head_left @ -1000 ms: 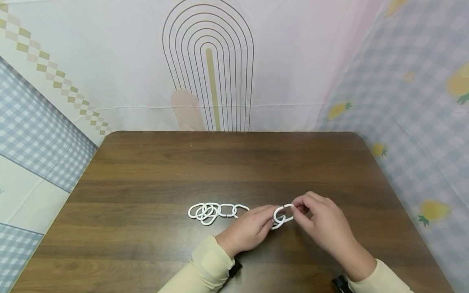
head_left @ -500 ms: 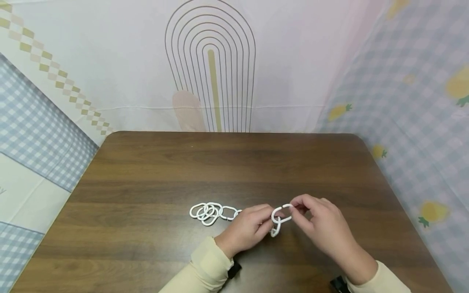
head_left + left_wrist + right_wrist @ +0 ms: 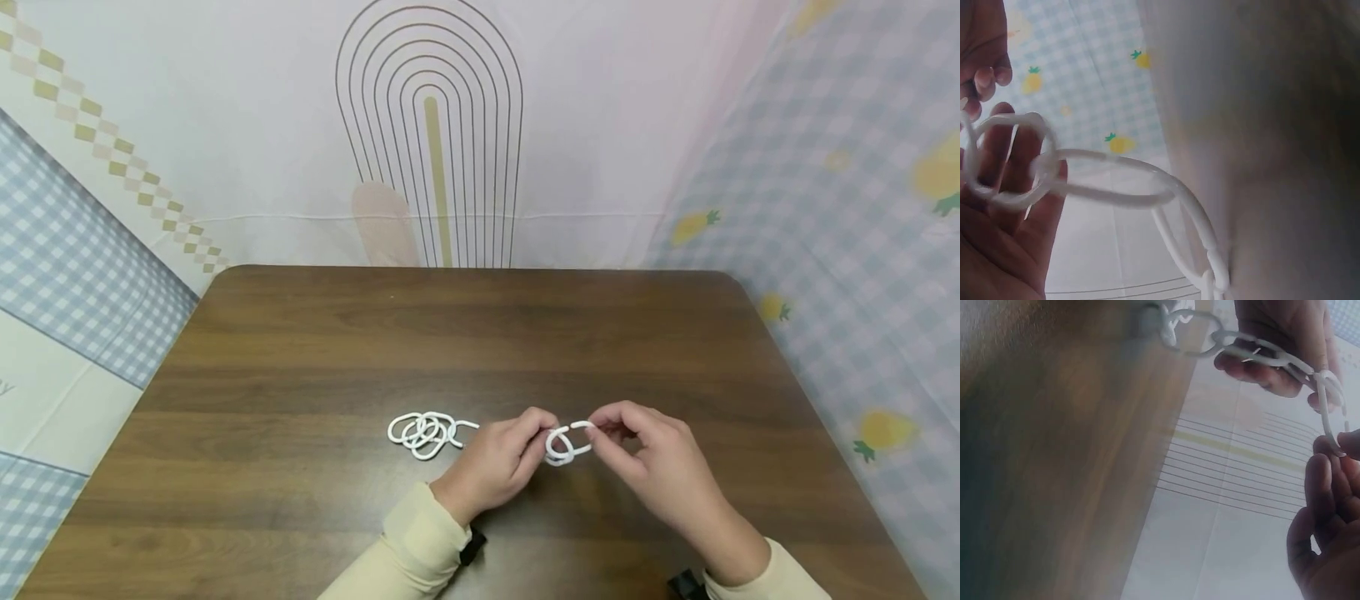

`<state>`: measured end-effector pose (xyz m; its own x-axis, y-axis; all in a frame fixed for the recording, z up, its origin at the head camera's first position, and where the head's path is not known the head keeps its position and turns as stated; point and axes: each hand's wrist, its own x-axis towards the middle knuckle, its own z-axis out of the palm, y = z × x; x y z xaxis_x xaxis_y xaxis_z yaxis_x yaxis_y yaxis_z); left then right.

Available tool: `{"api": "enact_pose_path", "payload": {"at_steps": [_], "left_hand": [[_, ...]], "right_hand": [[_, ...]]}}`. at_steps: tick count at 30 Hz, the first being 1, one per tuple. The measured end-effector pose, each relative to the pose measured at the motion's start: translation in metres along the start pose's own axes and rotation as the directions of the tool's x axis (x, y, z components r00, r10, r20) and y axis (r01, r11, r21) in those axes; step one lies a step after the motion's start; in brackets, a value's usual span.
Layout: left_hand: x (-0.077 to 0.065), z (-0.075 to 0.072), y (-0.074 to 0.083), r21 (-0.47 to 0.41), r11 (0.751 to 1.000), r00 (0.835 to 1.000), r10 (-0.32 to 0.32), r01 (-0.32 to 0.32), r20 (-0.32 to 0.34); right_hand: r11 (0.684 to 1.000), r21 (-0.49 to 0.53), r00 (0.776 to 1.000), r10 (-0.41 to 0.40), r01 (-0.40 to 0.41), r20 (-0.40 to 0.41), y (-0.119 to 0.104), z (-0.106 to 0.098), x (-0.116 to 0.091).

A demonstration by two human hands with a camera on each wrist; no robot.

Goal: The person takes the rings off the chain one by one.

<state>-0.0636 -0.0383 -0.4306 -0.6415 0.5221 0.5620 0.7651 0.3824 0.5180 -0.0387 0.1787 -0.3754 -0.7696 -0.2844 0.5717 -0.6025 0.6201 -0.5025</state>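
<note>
A chain of white plastic links runs from a heap (image 3: 423,435) on the table, under my left hand (image 3: 491,462), to my right hand (image 3: 663,458). The end link (image 3: 581,451) has a small gap in its upper side; my right thumb and fingers pinch its right end. Beside it, my left thumb and fingers grip the chain close to the joined link (image 3: 556,458). In the left wrist view, links (image 3: 1110,199) stretch away from the left palm. The right wrist view has the held link (image 3: 1324,412) between both hands, with more links trailing back toward the table.
The brown wooden table (image 3: 300,350) has rounded far corners. Behind it hangs a white cloth (image 3: 585,125) with arch lines; a checked cloth (image 3: 825,250) with pineapples hangs at the right. A black wrist strap (image 3: 472,547) shows at the left cuff.
Both hands have shifted slightly left with the held links. The left hand covers more of the chain beside the heap. The link hanging below the end link has swung up.
</note>
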Motion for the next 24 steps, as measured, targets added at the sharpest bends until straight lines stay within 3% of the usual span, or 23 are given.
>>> {"api": "enact_pose_path", "payload": {"at_steps": [6,13,24], "left_hand": [[-0.003,-0.004,-0.002,0.074,0.997,0.999,0.027,-0.023,-0.048],[-0.008,-0.006,-0.004,-0.002,0.999,0.995,-0.047,0.047,-0.086],[-0.011,-0.011,-0.004,-0.111,0.992,0.99,-0.08,0.067,-0.12]], "right_hand": [[0.995,0.049,0.994,-0.088,0.092,-0.063,0.001,0.007,-0.002],[0.986,0.135,0.994,-0.09,0.097,-0.058,-0.002,0.009,-0.004],[0.966,0.199,0.981,-0.143,0.167,-0.13,-0.01,0.018,-0.003]]}}
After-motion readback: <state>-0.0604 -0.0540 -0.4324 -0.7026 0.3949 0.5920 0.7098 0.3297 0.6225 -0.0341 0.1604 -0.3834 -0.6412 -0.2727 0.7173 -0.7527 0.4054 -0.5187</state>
